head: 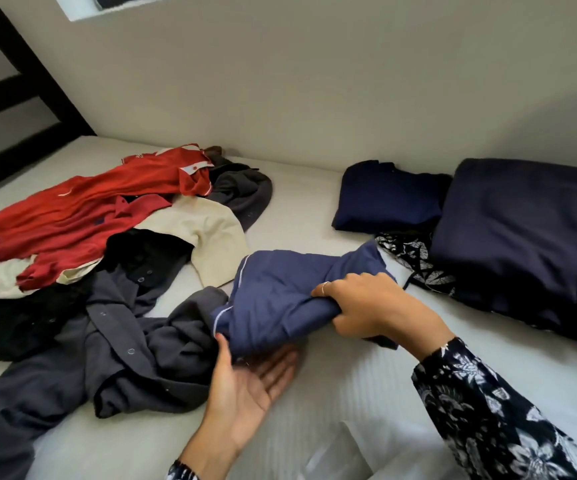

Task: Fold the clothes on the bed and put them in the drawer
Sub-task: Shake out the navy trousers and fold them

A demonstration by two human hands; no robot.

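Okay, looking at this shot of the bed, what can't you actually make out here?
- Head view: no drawer in frame.
- Blue garment: its type is unclear, bunched in the right hand over the open left hand.
- Black clothes: buried under the red shirt, piece count unclear.
- Patterned fabric: mostly hidden under the navy bedding.
- Grey shirt: cut off by the left edge.
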